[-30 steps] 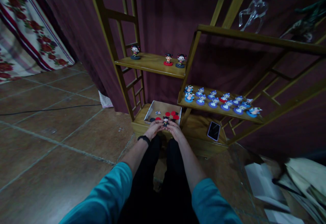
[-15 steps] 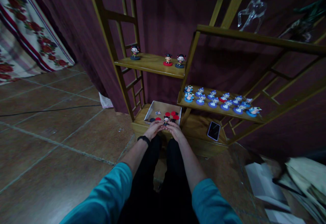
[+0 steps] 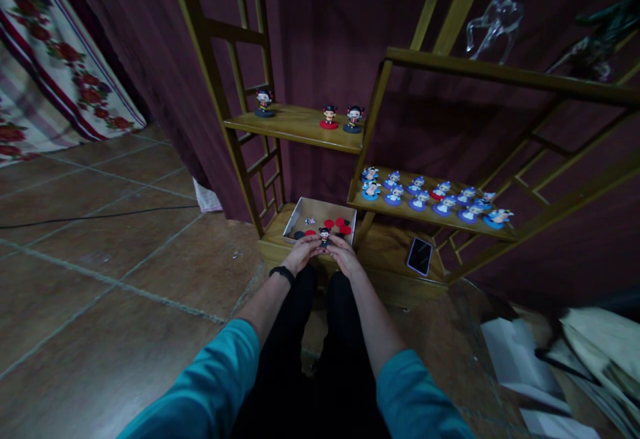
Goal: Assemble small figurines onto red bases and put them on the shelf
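Observation:
Between my two hands, upright above the near rim of a shallow box, is a small figurine (image 3: 325, 236) with black hair buns and dark clothing. My left hand (image 3: 304, 254) closes on its left side and my right hand (image 3: 343, 254) on its right, fingertips meeting low at its base. Inside the box (image 3: 320, 207) lie several red discs (image 3: 329, 224), some dark discs (image 3: 299, 234) and a small white-and-black figure piece (image 3: 310, 221). The lower part of the held figurine is partly covered by my fingers.
Three similar figurines (image 3: 329, 116) stand on the upper left shelf (image 3: 295, 126). Several blue-and-white figurines (image 3: 419, 200) line the right shelf (image 3: 357, 200). A phone (image 3: 419, 256) lies on the lowest board. A clear horse ornament (image 3: 500, 19) stands higher up at right.
The figurine in my hands has tilted and shifted slightly to the left, and more of its body shows. My arms stay nearly in place.

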Demonstrator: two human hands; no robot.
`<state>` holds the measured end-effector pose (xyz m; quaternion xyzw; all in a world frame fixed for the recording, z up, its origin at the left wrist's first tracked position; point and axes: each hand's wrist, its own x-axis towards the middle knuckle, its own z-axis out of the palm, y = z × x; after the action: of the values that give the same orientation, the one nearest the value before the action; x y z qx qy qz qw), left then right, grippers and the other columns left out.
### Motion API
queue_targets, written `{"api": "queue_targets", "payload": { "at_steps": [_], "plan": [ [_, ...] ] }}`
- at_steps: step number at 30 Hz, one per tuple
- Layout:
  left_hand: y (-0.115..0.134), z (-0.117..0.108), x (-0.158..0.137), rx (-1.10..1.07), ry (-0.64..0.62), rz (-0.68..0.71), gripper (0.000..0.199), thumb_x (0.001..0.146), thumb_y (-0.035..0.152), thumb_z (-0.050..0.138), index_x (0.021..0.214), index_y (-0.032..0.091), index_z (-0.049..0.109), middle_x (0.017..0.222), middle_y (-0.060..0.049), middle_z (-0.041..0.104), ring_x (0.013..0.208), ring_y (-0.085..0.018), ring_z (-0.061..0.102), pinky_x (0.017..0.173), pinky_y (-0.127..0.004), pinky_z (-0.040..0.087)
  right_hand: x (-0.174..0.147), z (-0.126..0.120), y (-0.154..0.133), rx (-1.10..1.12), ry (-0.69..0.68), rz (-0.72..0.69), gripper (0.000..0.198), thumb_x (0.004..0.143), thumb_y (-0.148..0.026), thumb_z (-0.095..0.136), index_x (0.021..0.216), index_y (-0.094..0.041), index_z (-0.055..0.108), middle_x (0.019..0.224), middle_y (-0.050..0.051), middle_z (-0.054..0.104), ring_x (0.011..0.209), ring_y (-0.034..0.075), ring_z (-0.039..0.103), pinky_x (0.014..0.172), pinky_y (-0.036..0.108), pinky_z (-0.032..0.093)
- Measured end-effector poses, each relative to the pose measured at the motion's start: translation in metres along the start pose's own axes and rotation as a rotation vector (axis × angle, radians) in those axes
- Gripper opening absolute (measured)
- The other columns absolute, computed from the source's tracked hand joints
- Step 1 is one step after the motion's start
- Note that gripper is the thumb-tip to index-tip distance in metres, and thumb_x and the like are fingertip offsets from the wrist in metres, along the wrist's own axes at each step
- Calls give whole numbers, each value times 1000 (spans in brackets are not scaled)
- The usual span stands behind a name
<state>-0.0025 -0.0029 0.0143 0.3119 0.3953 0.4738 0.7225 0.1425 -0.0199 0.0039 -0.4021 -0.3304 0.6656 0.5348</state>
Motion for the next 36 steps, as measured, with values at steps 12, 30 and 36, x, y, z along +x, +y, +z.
{"api": "queue_targets", "payload": {
  "at_steps": [12,30,36],
  "plan": [
    [1,0,-2,-9,28,45,21,64,2,67,82,13,61,71,-2,63,62,-9,61,62,-20,51,-2,2,-2,-1,30,-40,41,57,-12,67,97,-21,63,105,3,65,83,14,62,73,26,48],
    [-1,-2,1,-4,-20,6,24,65,4,69,88,10,65,81,-7,68,66,-11,63,63,-20,52,4,-4,6,45,26,-31,41,57,-14,70,97,-19,64,92,3,67,77,13,62,73,26,48],
    [1,-1,-1,16,-55,-9,30,64,5,71,93,10,66,83,-8,68,69,-12,64,66,-21,52,6,-6,7,48,-4,-29,40,57,-19,73,96,-19,65,93,3,68,78,13,62,74,27,48]
  ]
}}
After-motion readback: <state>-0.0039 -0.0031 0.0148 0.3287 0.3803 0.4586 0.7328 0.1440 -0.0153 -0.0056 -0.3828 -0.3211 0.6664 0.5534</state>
